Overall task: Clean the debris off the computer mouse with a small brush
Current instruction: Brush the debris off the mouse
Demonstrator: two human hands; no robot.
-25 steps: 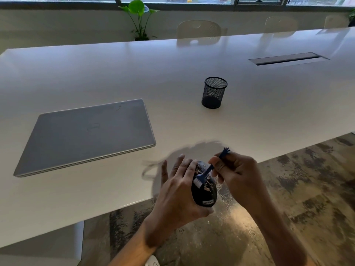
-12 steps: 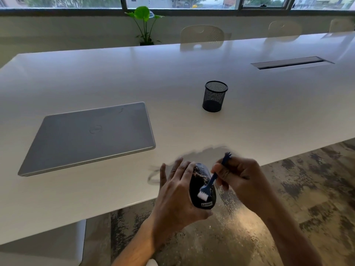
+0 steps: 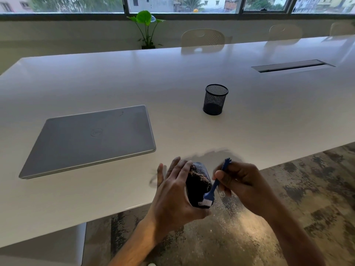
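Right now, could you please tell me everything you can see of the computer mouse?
The mouse is a black, rounded oval with a smooth, plastic-looking shell. Pale debris speckles its upper half; the lower half looks mostly clean. It is held in the air at the table edge, tilted, long axis running away from the camera. The left hand cups its left side, fingers over the top end. The white bristles of the blue brush, in the right hand's grip, touch its lower end, hiding whatever is printed there.
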